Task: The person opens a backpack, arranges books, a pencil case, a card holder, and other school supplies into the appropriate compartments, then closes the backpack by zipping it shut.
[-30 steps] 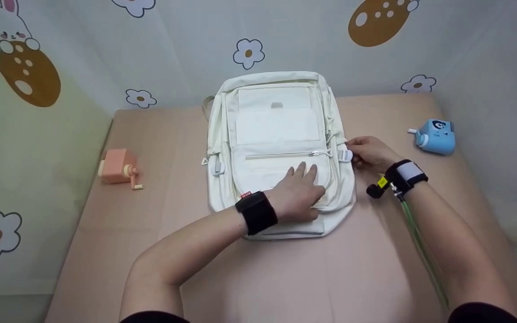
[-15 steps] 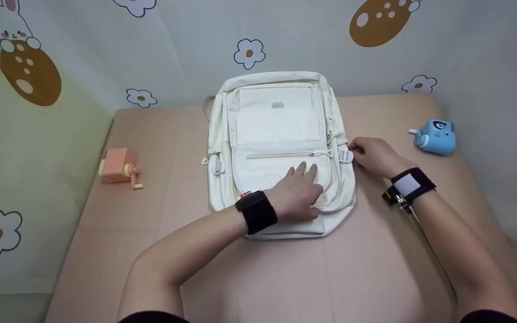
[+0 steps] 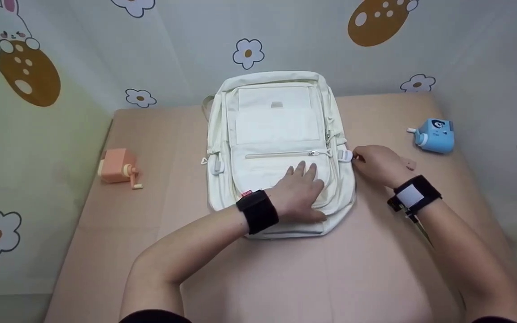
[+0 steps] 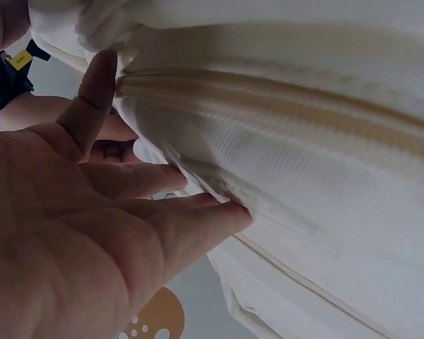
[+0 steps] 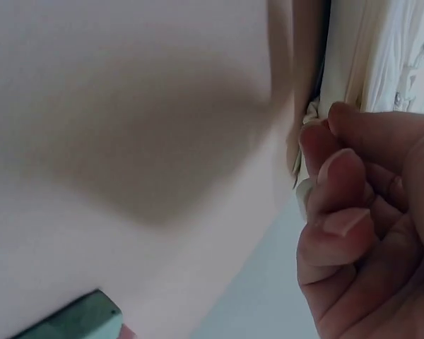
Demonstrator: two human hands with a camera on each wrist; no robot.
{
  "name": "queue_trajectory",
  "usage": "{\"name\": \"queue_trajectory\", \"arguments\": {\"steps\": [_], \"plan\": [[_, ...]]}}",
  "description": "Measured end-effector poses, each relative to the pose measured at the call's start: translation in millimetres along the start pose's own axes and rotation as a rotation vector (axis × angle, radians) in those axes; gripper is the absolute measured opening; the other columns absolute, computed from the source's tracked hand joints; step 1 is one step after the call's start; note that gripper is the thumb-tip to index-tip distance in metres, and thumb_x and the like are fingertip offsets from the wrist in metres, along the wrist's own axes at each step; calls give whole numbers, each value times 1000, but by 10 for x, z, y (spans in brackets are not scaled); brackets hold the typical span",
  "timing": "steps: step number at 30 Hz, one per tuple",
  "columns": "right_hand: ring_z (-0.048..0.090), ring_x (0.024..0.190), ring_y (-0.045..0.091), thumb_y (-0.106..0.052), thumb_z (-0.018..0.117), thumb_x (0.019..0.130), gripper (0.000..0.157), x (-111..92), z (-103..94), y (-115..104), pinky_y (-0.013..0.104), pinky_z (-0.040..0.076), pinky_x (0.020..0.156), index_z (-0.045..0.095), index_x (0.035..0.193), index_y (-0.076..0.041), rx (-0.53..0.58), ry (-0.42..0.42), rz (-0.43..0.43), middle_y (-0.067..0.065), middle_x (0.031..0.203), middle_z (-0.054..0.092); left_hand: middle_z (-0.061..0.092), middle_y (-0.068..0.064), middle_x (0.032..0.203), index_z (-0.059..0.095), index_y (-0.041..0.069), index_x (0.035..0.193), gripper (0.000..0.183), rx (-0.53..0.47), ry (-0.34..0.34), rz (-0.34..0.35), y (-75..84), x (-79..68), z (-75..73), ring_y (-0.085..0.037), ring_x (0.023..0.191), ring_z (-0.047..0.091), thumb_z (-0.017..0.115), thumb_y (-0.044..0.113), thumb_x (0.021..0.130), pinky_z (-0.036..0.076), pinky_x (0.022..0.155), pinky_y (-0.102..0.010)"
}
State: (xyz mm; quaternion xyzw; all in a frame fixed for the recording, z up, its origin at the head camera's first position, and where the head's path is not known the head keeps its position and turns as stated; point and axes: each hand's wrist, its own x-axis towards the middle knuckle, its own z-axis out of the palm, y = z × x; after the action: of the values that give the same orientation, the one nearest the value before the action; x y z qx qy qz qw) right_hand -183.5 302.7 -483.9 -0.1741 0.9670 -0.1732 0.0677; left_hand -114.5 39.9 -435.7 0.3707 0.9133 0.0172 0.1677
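A cream backpack (image 3: pixel 278 128) lies front side up, its front pocket zipper (image 3: pixel 281 155) running across the middle. My left hand (image 3: pixel 298 194) rests on the lower front with its fingers spread. In the left wrist view, those fingertips (image 4: pixel 237 215) touch the fabric below a tan zipper (image 4: pixel 283 106). At the bag's right side, by a white buckle (image 3: pixel 344 155), is my right hand (image 3: pixel 380 165). In the right wrist view, its thumb and forefinger (image 5: pixel 343 116) pinch a bit at the bag's edge; the fingers hide what exactly. The other fingers (image 5: pixel 339 233) are curled.
A pink pencil sharpener with a crank (image 3: pixel 119 166) stands on the left of the table (image 3: pixel 285 278). A blue one (image 3: pixel 437 135) stands at the right rear. Beside my right hand shows a small pinkish piece (image 3: pixel 410 163). A dark green block (image 5: pixel 78 321) lies low in the right wrist view.
My right hand has moved down along the bag's right side, toward me, and its wrist has turned. The left hand stays in place, its thumb spread a little further.
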Motion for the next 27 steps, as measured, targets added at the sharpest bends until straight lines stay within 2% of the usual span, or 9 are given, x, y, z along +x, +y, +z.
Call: {"name": "queue_trajectory", "arguments": {"steps": [3, 6, 8, 11, 16, 19, 24, 27], "plan": [[68, 88, 35, -13, 59, 101, 17, 1, 31, 6, 53, 52, 82, 75, 104, -6, 9, 8, -10, 14, 94, 72, 28, -21, 164, 52, 9, 140, 81, 36, 33, -14, 75, 16, 3, -45, 149, 25, 66, 69, 87, 31, 115, -60], [69, 91, 36, -13, 59, 102, 19, -4, 54, 11, 55, 52, 82, 77, 104, -8, -3, 22, -19, 14, 96, 74, 26, -13, 166, 45, 12, 151, 86, 107, 50, 15, 178, 50, 19, -40, 150, 26, 64, 69, 89, 32, 115, -58], [69, 88, 34, -15, 60, 101, 19, -12, 64, 11, 54, 53, 79, 78, 101, -9, -26, 35, -19, 12, 93, 74, 26, -10, 167, 39, 15, 156, 88, 163, 43, 43, 245, 82, 31, -37, 151, 26, 64, 67, 90, 33, 115, -56], [67, 80, 30, -16, 62, 101, 17, -23, 72, 7, 53, 52, 72, 78, 98, -11, -68, 59, -23, 7, 85, 70, 31, -9, 165, 36, 17, 159, 85, 197, 20, 54, 299, 141, 36, -35, 150, 29, 63, 61, 93, 36, 114, -54], [67, 76, 30, -18, 66, 100, 15, -59, 69, 17, 55, 53, 66, 79, 104, -13, -132, 97, -58, 5, 85, 68, 39, -11, 160, 49, 13, 152, 69, 162, -33, 20, 261, 198, -17, -36, 147, 33, 62, 50, 96, 39, 112, -52], [69, 79, 31, -20, 66, 100, 17, -97, 51, 20, 56, 54, 66, 80, 109, -16, -166, 103, -58, 4, 89, 71, 39, -11, 161, 50, 12, 151, 66, 137, -56, 26, 227, 200, -43, -37, 147, 33, 61, 48, 97, 39, 113, -51], [72, 84, 31, -19, 65, 101, 19, -192, 7, 0, 53, 56, 68, 79, 112, -15, -194, 81, -74, 5, 96, 75, 39, -13, 160, 51, 11, 150, 66, 122, -54, 49, 216, 196, -63, -40, 146, 34, 61, 49, 97, 39, 113, -52], [71, 82, 31, -19, 65, 101, 19, -253, -22, -20, 50, 52, 59, 79, 112, -17, -197, 71, -58, 5, 98, 75, 40, -13, 159, 52, 12, 150, 66, 124, -52, 53, 219, 203, -69, -40, 146, 35, 61, 50, 97, 39, 112, -52]]}}
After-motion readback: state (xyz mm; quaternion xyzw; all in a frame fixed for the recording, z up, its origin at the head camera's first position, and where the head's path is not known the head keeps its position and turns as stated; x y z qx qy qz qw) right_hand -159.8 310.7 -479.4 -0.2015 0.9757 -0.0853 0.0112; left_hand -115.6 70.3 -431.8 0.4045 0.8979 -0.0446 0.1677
